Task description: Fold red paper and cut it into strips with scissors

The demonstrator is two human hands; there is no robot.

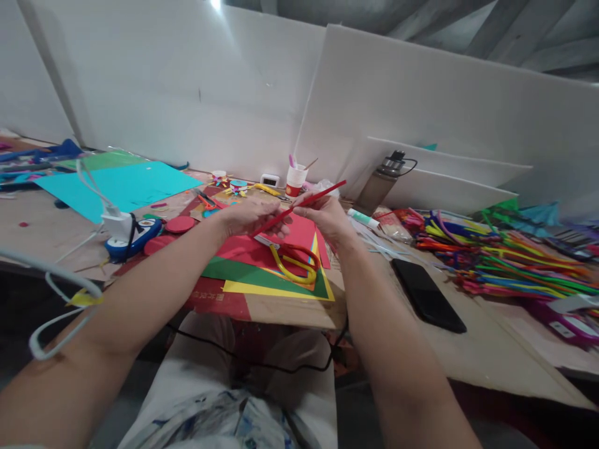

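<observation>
A long, thin red strip [281, 216] runs slantwise between my hands above the paper; whether it is paper or a pipe cleaner I cannot tell. My left hand [255, 218] has its fingers closed around the strip's lower left part. Farther up, my right hand [322, 215] pinches it between thumb and fingers, and one end sticks out past them. Below the hands lie scissors [299, 271] with yellow and red handles, their blades partly hidden. They rest on sheets of red paper [234, 248], with green paper [234, 269] and yellow paper [262, 290] underneath.
On the right are a black phone [427, 294], a glue stick [364, 219], a bottle [380, 184] and piled pipe cleaners [510, 249]. Paper cups [296, 178] stand at the back. To the left lie a blue power strip [135, 240], red discs [180, 224] and turquoise sheets [126, 187].
</observation>
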